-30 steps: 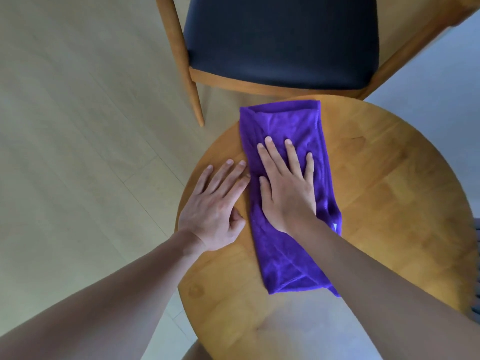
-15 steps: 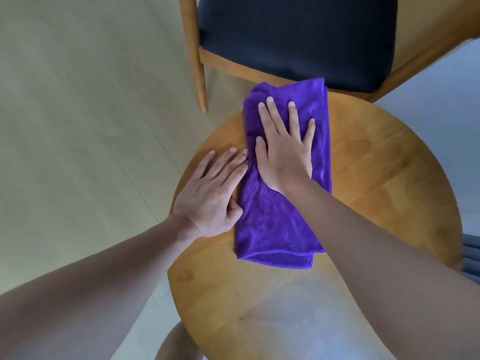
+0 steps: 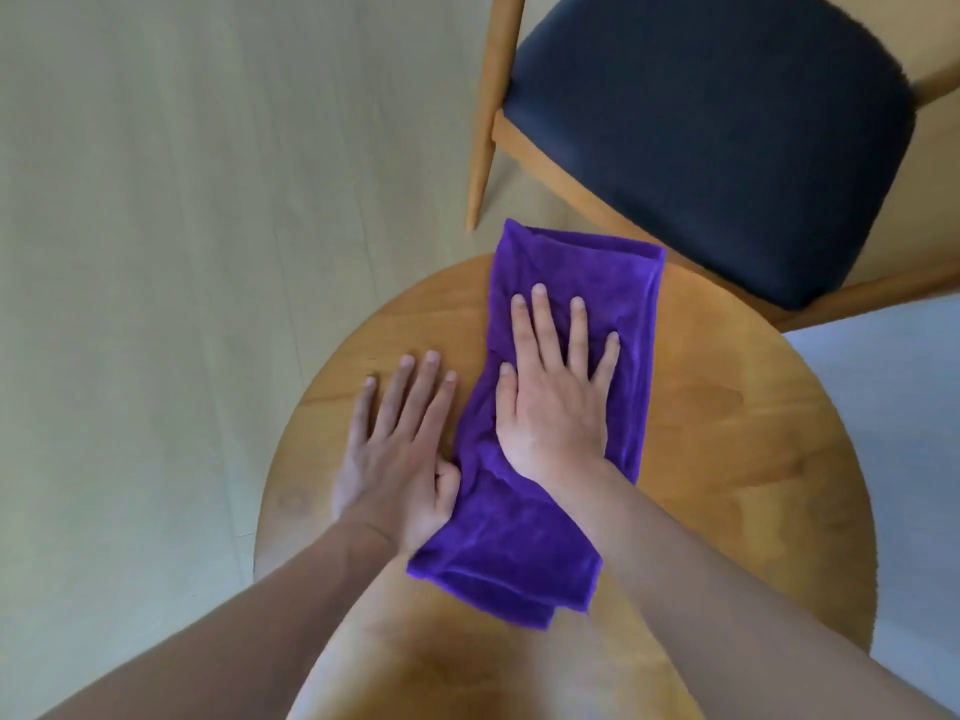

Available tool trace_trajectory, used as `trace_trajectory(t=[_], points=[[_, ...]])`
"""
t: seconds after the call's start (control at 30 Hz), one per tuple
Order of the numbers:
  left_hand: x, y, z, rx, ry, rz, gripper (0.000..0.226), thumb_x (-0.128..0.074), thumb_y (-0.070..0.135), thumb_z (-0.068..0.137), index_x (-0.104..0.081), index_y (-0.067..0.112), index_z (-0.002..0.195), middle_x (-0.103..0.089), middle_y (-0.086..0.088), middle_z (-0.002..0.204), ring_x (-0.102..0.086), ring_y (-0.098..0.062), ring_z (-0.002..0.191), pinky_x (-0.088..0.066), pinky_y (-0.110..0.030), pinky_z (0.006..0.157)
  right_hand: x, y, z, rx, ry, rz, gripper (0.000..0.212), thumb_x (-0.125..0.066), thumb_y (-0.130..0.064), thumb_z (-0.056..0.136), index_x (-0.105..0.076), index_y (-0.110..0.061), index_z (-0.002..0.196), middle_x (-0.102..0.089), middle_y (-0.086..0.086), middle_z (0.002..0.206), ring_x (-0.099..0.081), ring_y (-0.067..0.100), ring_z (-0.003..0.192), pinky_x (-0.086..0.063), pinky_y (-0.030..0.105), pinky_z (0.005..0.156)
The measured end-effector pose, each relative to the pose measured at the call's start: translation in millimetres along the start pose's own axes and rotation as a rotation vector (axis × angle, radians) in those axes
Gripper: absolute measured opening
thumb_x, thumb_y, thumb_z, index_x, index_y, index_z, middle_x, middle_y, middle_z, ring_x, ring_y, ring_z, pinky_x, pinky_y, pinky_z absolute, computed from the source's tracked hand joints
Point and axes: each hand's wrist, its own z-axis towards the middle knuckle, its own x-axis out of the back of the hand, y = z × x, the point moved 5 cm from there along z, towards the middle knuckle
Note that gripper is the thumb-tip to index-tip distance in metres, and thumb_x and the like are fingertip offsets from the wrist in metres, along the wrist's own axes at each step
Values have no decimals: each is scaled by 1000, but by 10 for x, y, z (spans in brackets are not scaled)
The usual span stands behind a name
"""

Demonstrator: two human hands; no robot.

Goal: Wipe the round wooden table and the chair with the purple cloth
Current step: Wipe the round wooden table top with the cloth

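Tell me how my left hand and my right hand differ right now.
The right hand presses flat on the purple cloth; the left hand rests on the bare round table beside it. The right hand reaches farther toward the chair than the left hand. Both lie palm down with straight fingers.

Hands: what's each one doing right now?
Left hand: open, flat on the table.
Right hand: open, pressing the purple cloth.
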Motion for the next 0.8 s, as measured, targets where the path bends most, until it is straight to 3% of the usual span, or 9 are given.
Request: trace_trajectory(t=[0.13, 0.27, 0.4, 0.57, 0.8], points=[[21, 9, 30, 24, -11, -3, 85, -40, 34, 81, -29, 13, 162, -16, -6, 173, -11, -27, 161, -13, -57, 128, 89, -16, 364, 184, -17, -35, 70, -21, -50, 97, -6, -31, 163, -2, -5, 172, -1, 31, 158, -6, 67, 122], [7, 12, 15, 40, 1, 18, 84, -41, 33, 81, -30, 14, 162, -17, -5, 173, -11, -25, 161, -12, -54, 129, 146, -173, 611, 170, 9, 15, 68, -21, -49, 100, -4, -34, 163, 1, -7, 172, 3, 30, 158, -1, 66, 122], [11, 24, -2, 41, 45, -13, 81, -40, 30, 82, -33, 13, 161, -19, -4, 173, -14, -24, 161, -13, -53, 129, 61, -159, 198, 255, 27, -19, 64, -19, -43, 102, -6, -31, 164, -1, -6, 172, 0, 30, 158, -5, 63, 124], [41, 14, -2, 30, 75, -21, 77, -40, 32, 82, -42, 9, 156, -29, -7, 169, -18, -26, 160, -17, -54, 128, -75, 7, -340, 470, -23, -91, 68, -32, -40, 99, -14, -28, 163, -5, -6, 172, -4, 29, 158, -10, 63, 123], [25, -10, 9, 46, 45, -17, 80, -39, 33, 83, -36, 9, 159, -27, -6, 170, -15, -24, 160, -17, -53, 128, 82, -298, 448, 541, -26, -88, 67, -29, -38, 98, -12, -32, 163, -7, -10, 172, -6, 28, 158, -9, 63, 123]])
